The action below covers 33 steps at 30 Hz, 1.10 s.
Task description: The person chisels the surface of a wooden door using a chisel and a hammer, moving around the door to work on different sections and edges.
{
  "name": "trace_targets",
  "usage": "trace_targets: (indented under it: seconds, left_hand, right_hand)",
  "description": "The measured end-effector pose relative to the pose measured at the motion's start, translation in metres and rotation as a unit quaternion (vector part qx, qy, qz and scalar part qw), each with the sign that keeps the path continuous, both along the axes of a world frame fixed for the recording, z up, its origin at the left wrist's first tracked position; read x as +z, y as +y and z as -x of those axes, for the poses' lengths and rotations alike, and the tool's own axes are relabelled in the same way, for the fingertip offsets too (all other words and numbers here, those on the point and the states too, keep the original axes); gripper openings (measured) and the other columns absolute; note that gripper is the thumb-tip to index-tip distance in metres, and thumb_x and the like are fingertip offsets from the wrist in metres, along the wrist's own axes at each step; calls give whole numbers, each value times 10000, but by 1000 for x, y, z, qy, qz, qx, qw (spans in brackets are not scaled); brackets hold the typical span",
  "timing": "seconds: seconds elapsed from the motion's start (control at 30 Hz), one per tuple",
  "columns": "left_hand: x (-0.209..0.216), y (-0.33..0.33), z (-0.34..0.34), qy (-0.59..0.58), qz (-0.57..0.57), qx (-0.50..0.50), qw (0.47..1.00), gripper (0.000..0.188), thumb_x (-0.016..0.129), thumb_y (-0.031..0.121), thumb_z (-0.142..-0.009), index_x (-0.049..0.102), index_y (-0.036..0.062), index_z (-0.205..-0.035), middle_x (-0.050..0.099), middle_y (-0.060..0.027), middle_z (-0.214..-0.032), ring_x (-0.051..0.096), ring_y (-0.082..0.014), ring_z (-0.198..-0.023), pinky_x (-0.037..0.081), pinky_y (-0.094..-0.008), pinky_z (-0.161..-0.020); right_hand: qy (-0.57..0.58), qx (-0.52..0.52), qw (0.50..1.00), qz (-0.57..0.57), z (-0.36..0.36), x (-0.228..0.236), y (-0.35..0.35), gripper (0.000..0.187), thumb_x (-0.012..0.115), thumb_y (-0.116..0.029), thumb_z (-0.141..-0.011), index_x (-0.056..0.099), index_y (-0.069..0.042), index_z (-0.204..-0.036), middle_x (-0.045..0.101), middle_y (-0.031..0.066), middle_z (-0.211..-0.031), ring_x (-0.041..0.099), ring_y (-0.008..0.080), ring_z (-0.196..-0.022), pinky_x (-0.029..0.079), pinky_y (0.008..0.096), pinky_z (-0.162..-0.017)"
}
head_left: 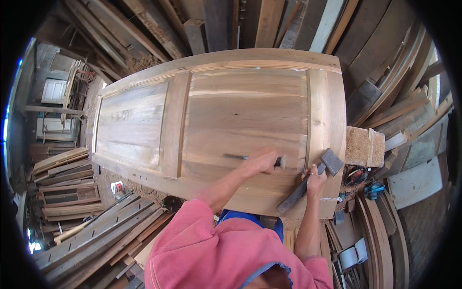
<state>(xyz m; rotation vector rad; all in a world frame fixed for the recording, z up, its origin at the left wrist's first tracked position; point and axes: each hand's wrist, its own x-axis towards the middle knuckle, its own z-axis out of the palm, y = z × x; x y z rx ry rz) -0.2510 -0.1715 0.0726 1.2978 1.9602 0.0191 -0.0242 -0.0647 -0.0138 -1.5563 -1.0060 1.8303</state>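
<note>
Centre of frame: left hand (262,161), grip closed round the handle of a slim, dark metal chisel (235,156) above a pale wooden panelled door (240,106). Right of centre: right hand (315,181), grip closed on a dark, block-headed mallet (332,162) near its head. Probable handling: chisel light and stiff, mallet head-heavy; both best held by the handle. Left, white-and-red tub (117,187): print unreadable from here.

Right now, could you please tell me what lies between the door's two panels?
In the head view, a wooden crossbar lies between the small panel and the large panel of the door.
</note>
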Motion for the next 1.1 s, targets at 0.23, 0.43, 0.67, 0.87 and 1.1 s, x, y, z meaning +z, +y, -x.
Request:
trace_targets:
  seconds: [0.23, 0.43, 0.67, 0.87, 1.1]
  left_hand:
    - [44, -179, -72, -71, -34, 261, 962, 500, 742, 289, -794, 609, 102, -1238, 701, -230, -1103, 651, -423, -1086, 509, -498, -940]
    - [39, -258, -57, -107, -202, 376, 898, 510, 722, 310, -877, 564, -3, -1248, 653, -277, -1172, 641, -418, -1112, 501, -460, -961]
    - [60, -346, 58, -202, -353, 582, 705, 142, 702, 190, -923, 657, 62, -881, 656, -15, -697, 609, -89, -606, 473, -265, -550]
    - [62, -392, 206, -129, -394, 570, 709, 134, 661, 106, -904, 615, 79, -780, 581, 23, -607, 545, -68, -538, 423, -267, -492]
    - [22, -411, 283, -177, -344, 576, 720, 130, 672, 150, -893, 599, 74, -816, 531, 45, -645, 486, -44, -543, 401, -260, -475]
  right_hand:
    - [31, 48, 998, 5, -12, -24, 1, 151, 587, -168, -999, 518, -38, -968, 605, 99, -698, 584, 207, -504, 478, 347, -449]
    - [8, 71, 997, 4, -14, -45, 14, 152, 640, -194, -964, 590, -52, -940, 629, 71, -720, 603, 190, -571, 506, 345, -528]
    - [7, 69, 997, 25, 39, 21, -38, 119, 662, -142, -931, 615, -34, -910, 612, 64, -716, 605, 169, -592, 506, 285, -529]
    - [-26, 219, 971, -88, 132, 93, -132, 131, 682, -132, -925, 585, -47, -950, 621, 47, -728, 600, 148, -603, 503, 288, -566]
    - [170, 273, 930, -178, 272, 183, -257, 202, 665, -91, -929, 566, -16, -1088, 598, 58, -809, 579, 141, -657, 478, 304, -634]
